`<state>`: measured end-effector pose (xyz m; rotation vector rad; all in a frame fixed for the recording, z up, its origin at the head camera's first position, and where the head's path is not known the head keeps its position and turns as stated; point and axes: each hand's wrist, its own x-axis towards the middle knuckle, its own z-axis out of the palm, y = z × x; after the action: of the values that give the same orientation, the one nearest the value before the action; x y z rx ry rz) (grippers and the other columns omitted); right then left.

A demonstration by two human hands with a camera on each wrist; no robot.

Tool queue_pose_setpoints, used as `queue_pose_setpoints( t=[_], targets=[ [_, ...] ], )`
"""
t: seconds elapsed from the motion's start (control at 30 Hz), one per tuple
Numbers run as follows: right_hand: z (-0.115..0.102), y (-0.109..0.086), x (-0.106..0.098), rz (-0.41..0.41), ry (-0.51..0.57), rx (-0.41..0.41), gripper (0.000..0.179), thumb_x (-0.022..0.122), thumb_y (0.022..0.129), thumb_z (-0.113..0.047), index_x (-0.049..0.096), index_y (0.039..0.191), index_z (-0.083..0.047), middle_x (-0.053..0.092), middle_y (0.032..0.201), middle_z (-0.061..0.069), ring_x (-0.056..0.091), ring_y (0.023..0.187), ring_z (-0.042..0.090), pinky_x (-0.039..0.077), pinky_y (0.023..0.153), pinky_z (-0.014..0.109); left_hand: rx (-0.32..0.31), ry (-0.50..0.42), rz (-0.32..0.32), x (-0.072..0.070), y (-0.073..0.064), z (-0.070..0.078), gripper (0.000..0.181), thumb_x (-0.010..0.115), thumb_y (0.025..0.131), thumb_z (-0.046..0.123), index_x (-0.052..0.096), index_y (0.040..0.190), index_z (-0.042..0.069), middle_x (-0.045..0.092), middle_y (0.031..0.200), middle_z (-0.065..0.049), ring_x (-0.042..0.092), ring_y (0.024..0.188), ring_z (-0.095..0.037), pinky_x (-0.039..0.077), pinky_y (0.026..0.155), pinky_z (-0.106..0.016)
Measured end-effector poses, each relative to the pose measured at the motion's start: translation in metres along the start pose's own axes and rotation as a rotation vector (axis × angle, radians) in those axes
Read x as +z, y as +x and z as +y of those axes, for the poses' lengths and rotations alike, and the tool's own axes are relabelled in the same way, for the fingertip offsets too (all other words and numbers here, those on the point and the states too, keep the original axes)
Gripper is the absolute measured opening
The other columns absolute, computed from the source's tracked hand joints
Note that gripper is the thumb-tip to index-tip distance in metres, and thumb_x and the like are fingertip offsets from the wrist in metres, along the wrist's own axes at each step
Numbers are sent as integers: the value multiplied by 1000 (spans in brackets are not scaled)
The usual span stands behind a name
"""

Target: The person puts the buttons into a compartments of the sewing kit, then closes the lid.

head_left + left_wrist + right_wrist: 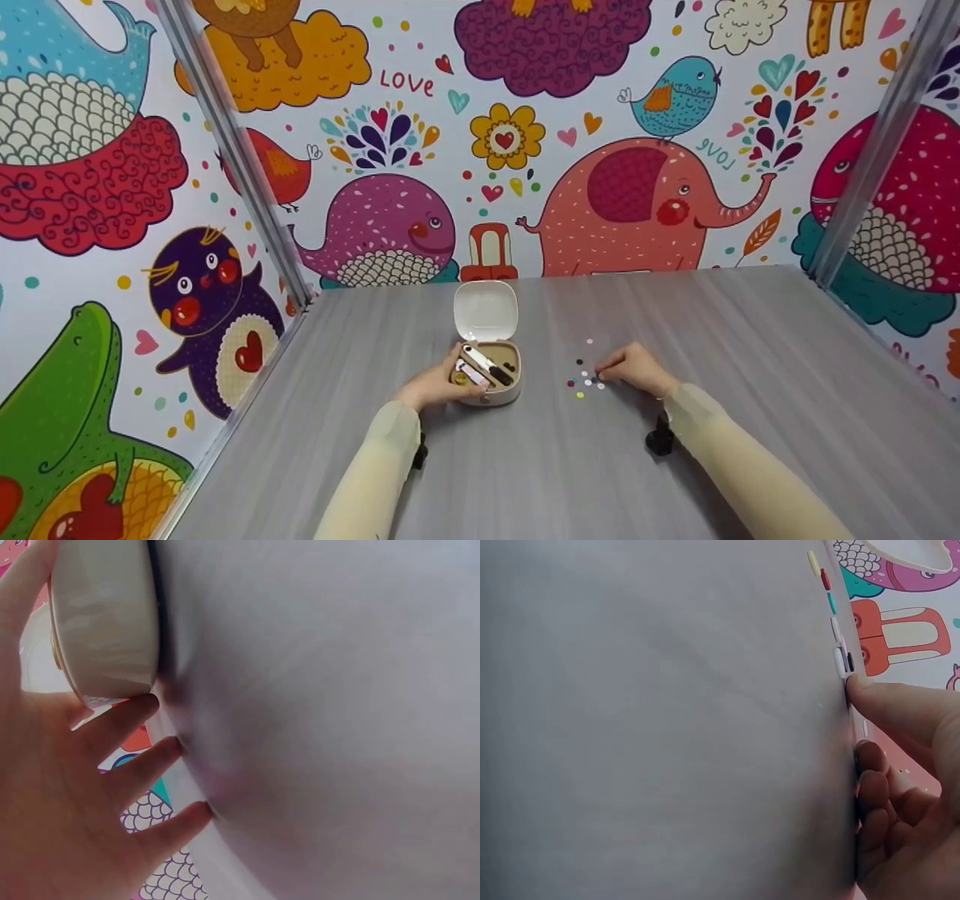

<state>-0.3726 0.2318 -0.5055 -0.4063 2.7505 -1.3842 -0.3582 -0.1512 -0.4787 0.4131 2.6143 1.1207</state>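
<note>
A small white box stands on the table with its lid tipped back. My left hand grips its left side, thumb at the front; the left wrist view shows fingers spread below the box wall. Inside lie a white-and-black tool, a pink-and-white piece and a round yellowish piece. To the right are several small round buttons, including a yellow one and a white one. Over them, my right hand pinches a dark button at the tabletop, other fingers curled.
The grey table meets a patterned wall at the back. Metal posts stand at the corners. A lone white button lies farther back than the others, with a black one nearer.
</note>
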Motion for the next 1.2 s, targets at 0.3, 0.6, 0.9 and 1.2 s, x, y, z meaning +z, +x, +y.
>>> queue_pose_setpoints(
  t=[0.3, 0.6, 0.9, 1.2],
  targets=[
    [1, 1, -1, 41, 6, -57, 10, 76, 77, -4, 76, 83, 5, 72, 79, 11, 52, 63, 6, 41, 55, 20, -7, -56, -5, 1, -1, 2, 112, 77, 79, 47, 6, 156, 9, 30, 152, -25, 36, 133, -39, 30, 107, -51],
    [-4, 2, -8, 25, 35, 33, 12, 72, 83, -7, 77, 88, 4, 72, 81, 7, 51, 63, 9, 41, 55, 23, -12, -37, -9, 1, -1, 1, 114, 77, 77, 50, 7, 157, 10, 29, 153, -23, 36, 133, -38, 31, 106, -53],
    [-13, 4, -19, 31, 25, 54, 14, 69, 86, -8, 76, 90, 4, 72, 84, 11, 54, 69, 16, 43, 61, 28, -7, -54, -13, -1, 1, 1, 112, 77, 78, 48, 7, 156, 9, 29, 153, -24, 35, 134, -39, 30, 107, -53],
    [-23, 10, -30, 79, 13, 4, 14, 72, 84, -7, 76, 88, 5, 71, 84, 8, 51, 68, 13, 43, 60, 26, 11, -19, -3, 0, 0, 1, 113, 76, 78, 50, 8, 156, 7, 35, 149, -24, 40, 130, -37, 33, 105, -50]
  ],
)
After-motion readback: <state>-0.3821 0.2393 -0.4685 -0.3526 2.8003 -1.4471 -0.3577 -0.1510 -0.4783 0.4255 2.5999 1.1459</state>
